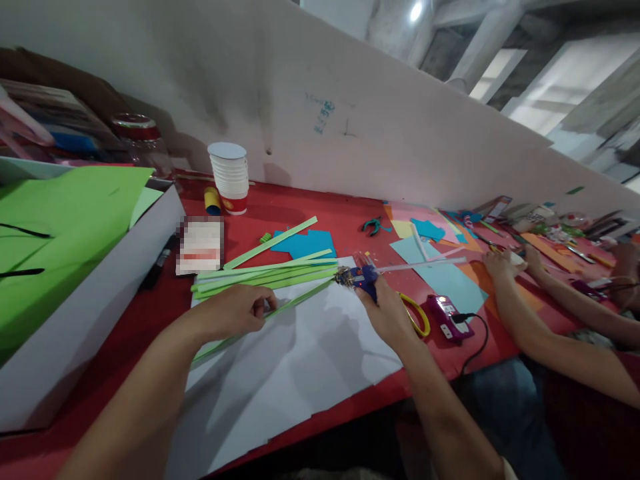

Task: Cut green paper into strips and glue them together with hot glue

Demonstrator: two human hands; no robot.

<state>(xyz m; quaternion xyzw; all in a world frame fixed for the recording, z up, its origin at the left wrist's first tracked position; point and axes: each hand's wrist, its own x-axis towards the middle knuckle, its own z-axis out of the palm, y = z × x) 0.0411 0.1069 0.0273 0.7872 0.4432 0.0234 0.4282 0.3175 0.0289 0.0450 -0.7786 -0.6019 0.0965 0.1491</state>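
Observation:
My left hand [243, 309] pinches a narrow green paper strip [303, 300] above white sheets of paper [310, 373]. The strip runs right, up to the dirty nozzle of a blue glue gun [366, 280]. My right hand [387, 313] is wrapped round the gun's grip, and a long clear glue stick [425, 264] juts from its back. Whether the nozzle touches the strip, I cannot tell. More light-green strips [270, 273] lie in a bundle just beyond my left hand, beside a blue paper piece [305, 245].
To the left stands a white box [115, 300] with green sheets [75, 220]. Stacked paper cups [229, 177] stand near the wall. Right of my right hand lie a yellow ring handle [419, 315] and a purple device [450, 320] with a black cable. Another person's hand [500, 263] works farther right.

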